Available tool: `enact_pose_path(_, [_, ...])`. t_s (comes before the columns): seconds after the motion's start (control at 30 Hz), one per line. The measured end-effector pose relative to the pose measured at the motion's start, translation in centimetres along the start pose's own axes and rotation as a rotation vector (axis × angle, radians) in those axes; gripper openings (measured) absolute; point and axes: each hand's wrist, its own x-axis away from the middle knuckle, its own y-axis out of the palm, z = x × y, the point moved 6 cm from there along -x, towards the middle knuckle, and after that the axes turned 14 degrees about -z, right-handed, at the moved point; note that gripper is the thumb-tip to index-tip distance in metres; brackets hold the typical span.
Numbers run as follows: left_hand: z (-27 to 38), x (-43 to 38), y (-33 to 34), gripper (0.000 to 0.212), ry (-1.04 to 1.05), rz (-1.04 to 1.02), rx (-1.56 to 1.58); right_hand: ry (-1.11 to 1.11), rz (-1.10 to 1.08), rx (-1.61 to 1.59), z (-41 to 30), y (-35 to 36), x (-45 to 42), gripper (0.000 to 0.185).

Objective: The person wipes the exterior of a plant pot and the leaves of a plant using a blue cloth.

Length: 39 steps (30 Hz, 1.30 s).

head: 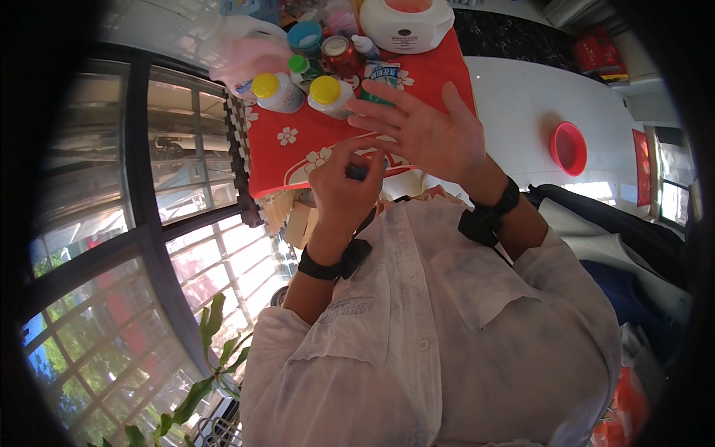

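Note:
My left hand (347,187) is curled, thumb and fingers closing around a small dark blue object (357,171) that is mostly hidden. Palm up and fingers spread, my right hand (433,131) holds nothing. The left fingertips meet or overlap the lower fingers of the right hand; touching or just apart, I cannot tell. Both hands are over the near edge of a table with a red flowered cloth (268,159). Beyond the fingers are two white bottles with yellow caps, one left (277,92) and one nearer my hands (330,98). A blue-and-white packet (382,74) is partly covered by my right fingers.
Farther back stand a green-capped bottle (301,70), a red can (341,53), a small white bottle (366,46), a blue cup (305,37) and a large white jug (406,31). Windows (190,134) line the left. A red basin (568,148) sits on the floor at right.

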Motion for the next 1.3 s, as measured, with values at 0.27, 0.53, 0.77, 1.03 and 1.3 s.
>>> enact_pose_path(0.27, [0.1, -0.2, 0.3, 0.018, 0.024, 0.015, -0.007, 0.041, -0.018, 0.197, 0.4, 0.5, -0.2, 0.092])
enact_pose_path(0.53, [-0.8, 0.0, 0.1, 0.013, -0.012, 0.063, 0.046, 0.033, -0.021, 0.255, 0.2, -0.2, 0.1, 0.089])
enact_pose_path(0.77, [-2.8, 0.6, 0.1, 0.01, -0.063, 0.052, 0.14, 0.005, -0.01, 0.184, -0.1, -0.7, 0.3, 0.08])
enact_pose_path(1.03, [-5.2, 1.6, -0.7, 0.01, -0.166, 0.061, 0.178, 0.026, 0.086, 0.285, -1.0, -2.2, 1.3, 0.081])
enact_pose_path(1.3, [-16.6, 7.0, 0.0, 0.012, -0.558, -0.069, 0.242, 0.007, 0.159, 0.312, -1.3, -3.5, 2.2, 0.083])
